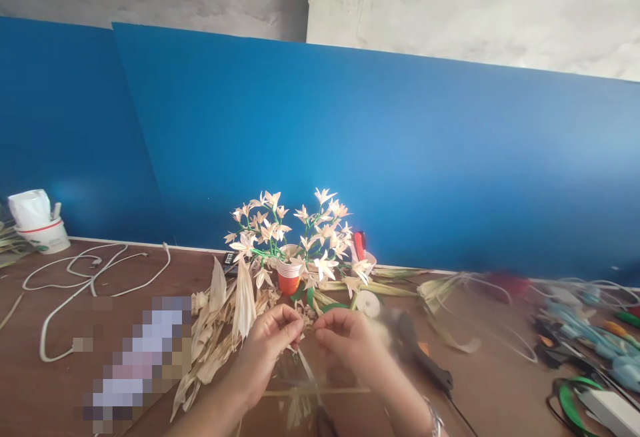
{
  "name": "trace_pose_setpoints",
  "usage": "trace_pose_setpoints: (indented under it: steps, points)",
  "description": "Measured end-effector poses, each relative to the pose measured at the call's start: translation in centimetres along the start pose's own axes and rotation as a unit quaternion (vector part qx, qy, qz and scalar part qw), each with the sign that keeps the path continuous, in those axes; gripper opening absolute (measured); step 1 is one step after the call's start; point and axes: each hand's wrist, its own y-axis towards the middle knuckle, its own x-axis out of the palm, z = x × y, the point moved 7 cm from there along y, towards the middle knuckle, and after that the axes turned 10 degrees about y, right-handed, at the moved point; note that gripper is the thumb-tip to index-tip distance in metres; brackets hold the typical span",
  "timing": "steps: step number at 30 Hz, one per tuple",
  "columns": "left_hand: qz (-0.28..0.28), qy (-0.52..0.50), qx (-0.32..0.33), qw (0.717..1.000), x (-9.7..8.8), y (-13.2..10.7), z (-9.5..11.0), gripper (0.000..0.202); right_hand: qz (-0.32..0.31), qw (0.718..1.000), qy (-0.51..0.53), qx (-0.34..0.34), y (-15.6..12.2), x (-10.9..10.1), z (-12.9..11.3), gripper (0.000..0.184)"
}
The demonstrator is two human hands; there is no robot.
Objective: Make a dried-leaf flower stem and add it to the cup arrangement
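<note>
My left hand [270,342] is closed in a pinch, thumb against forefinger, low in the middle of the view. My right hand [346,340] pinches the same way, a small gap from the left fingertips. What the fingers hold is too small to make out. Just beyond them stands an orange-and-white paper cup [289,282] with pale star-shaped flowers [325,232] on green stems. Dried, husk-like leaves [217,320] lie heaped beside my left hand. Below the hands is a tool with a narrow pale blade and a dark handle [326,422].
A white roll [368,304] and a blurred black corded tool [425,358] lie to the right. White cable [93,278] and a white tub [47,235] are at left. Light-blue items [600,337] and a green ring [570,402] crowd the far right. A blue panel [350,150] backs the table.
</note>
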Motion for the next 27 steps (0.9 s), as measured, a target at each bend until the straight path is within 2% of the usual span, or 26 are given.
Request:
trace_pose_setpoints:
  steps: [4, 8, 11, 17, 22, 27]
  points:
    - [0.001, -0.001, 0.002, 1.0, 0.0, 0.1, 0.0, 0.026, 0.012, 0.999, -0.036, -0.029, 0.0, -0.2, -0.3, 0.014]
    - [0.008, 0.001, 0.007, 1.0, -0.2, 0.0, 0.1, 0.025, 0.003, 0.995, -0.077, -0.069, -0.1, 0.0, -0.5, 0.018]
    - [0.015, 0.006, 0.004, 1.0, -0.3, -0.1, 0.2, 0.024, 0.004, 0.99, -0.122, -0.07, -0.3, 0.0, -0.8, 0.01]
    - [0.019, 0.012, 0.0, 1.0, -0.3, -0.1, 0.3, 0.025, 0.011, 0.986, -0.142, -0.085, -0.5, 0.0, -1.2, 0.01]
    - [0.007, 0.022, -0.013, 1.0, -0.2, -0.1, -0.4, 0.026, 0.009, 0.981, -0.173, -0.091, -0.5, 0.7, -0.7, 0.029]
    - [0.004, 0.029, -0.012, 1.0, 0.0, -0.4, -0.5, 0.023, 0.006, 0.977, -0.193, -0.085, -0.5, 0.8, -0.8, 0.023]
